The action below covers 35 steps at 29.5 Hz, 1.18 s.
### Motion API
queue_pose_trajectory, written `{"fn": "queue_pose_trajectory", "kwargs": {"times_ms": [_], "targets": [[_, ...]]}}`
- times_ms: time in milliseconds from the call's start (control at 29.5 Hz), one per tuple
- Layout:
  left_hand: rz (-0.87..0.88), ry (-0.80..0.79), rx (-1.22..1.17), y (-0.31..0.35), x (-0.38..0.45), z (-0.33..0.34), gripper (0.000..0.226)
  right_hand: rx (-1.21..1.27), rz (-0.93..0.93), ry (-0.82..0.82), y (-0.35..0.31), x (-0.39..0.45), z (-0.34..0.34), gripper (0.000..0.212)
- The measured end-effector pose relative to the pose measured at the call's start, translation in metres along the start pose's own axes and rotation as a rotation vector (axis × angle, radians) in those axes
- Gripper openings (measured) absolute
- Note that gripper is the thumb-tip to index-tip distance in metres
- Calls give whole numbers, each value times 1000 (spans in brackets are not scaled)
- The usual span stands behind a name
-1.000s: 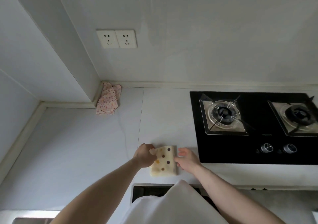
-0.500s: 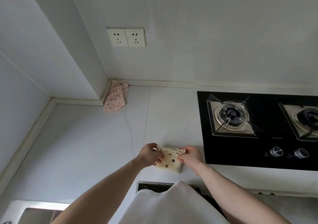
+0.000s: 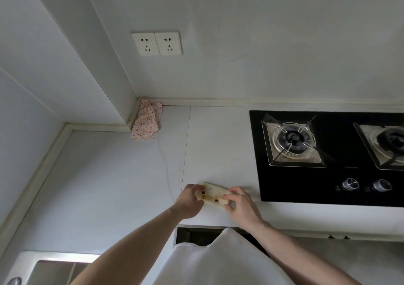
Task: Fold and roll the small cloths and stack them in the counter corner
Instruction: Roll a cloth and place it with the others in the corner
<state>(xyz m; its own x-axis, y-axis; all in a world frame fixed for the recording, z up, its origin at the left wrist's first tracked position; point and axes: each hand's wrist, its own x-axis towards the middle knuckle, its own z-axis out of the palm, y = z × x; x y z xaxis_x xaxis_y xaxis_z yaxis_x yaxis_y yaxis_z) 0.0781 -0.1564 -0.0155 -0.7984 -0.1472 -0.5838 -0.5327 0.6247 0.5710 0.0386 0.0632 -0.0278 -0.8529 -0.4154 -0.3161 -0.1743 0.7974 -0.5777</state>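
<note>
A cream cloth with dark dots (image 3: 213, 195) lies near the counter's front edge, folded into a narrow strip. My left hand (image 3: 189, 199) grips its left end with curled fingers. My right hand (image 3: 240, 202) pinches its right end. A pink flowered cloth (image 3: 147, 124) lies folded in the counter corner, against the wall trim.
A black gas hob (image 3: 328, 155) with two burners and two knobs (image 3: 350, 184) fills the right side. The white counter (image 3: 109, 175) stretches left. A steel sink (image 3: 52, 267) shows at bottom left. Two wall sockets (image 3: 157, 43) sit above the corner.
The dotted cloth went from a flat square to a narrower folded strip between both hands. The view shifted, and the sink came into sight.
</note>
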Motion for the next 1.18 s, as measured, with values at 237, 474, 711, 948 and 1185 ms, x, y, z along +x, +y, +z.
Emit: {"fn": "queue_pose_trajectory", "kwargs": {"times_ms": [237, 474, 711, 948, 1185], "targets": [[-35, -4, -72, 13, -3, 3, 32, -97, 38, -166, -6, -13, -3, 48], [120, -6, -199, 32, -2, 5, 25, 78, 91, -188, 5, -12, -18, 35], [302, 73, -328, 68, -17, 14, 22, 505, 255, -84, 23, -25, -46, 45], [366, -6, -397, 162, -29, 37, 12, 701, 229, -92, 64, -60, -118, 34], [337, -260, -420, 276, -34, 101, 60, 819, 213, 2, 150, -123, -208, 34]]}}
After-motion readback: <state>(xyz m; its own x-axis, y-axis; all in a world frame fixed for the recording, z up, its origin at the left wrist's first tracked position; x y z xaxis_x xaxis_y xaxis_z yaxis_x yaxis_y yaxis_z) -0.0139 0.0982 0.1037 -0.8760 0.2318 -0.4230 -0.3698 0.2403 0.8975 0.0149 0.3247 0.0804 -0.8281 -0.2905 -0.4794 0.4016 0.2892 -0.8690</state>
